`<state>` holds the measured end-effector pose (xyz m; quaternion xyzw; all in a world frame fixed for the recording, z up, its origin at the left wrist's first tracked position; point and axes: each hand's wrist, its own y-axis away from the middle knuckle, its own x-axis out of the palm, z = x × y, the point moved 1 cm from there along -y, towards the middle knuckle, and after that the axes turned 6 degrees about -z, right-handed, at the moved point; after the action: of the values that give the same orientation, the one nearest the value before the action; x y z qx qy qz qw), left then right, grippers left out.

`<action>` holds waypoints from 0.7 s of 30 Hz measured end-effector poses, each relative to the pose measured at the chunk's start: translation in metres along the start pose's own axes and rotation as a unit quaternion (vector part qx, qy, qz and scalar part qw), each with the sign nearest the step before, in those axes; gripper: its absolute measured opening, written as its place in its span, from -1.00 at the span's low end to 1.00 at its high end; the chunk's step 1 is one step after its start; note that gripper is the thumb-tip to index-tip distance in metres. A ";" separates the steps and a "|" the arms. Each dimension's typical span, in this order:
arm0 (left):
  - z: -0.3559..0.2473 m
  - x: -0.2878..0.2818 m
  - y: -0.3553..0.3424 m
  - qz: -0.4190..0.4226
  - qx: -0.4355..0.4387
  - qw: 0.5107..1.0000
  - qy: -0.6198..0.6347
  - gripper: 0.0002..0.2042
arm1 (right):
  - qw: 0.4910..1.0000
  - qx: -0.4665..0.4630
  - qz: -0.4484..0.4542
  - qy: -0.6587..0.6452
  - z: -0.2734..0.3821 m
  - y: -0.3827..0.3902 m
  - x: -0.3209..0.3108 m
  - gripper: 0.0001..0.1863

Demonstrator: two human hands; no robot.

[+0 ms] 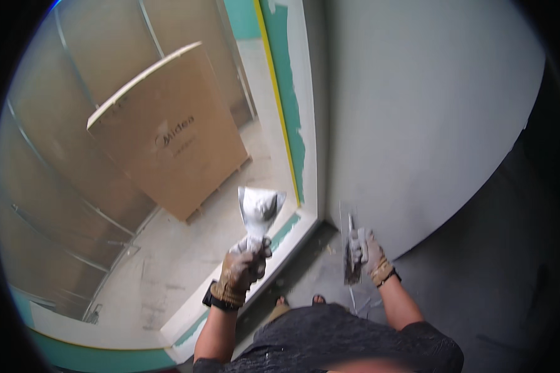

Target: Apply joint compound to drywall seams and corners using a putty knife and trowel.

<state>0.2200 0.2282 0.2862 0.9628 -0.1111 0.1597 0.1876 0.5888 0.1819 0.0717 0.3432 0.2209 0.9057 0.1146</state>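
- The left hand, gloved, is closed around the grip of a putty knife, in front of the window-like opening.
- The putty knife points away from the person; its long axis runs nearly straight ahead, the blade flaring wider toward its far edge, with white compound heaped on its face.
- The right hand, also gloved, is wrapped around the handle of a flat trowel, well apart from the putty knife.
- The trowel's long axis also runs away from the person; its plate is seen steeply from the side, with the handle on its right. Whether its far end touches the grey wall I cannot tell.
- Open room lies between the two tools, above the white sill and the grey floor.
- The green panel, edged by a yellow strip, rises ahead, bordering the opening.
- Through the opening, a large cardboard box stands beyond the putty knife; the grey wall bounds the space ahead of the right hand.
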 end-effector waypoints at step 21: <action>0.021 -0.053 -0.048 0.013 -0.059 0.990 -0.128 -0.68 | 0.994 -0.093 0.040 -0.050 -0.027 0.080 0.067 -0.32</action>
<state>0.1895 0.2717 0.2330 0.9611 -0.1561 0.0306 0.2260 0.5168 0.1267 0.1300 0.3842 0.1162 0.9079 0.1205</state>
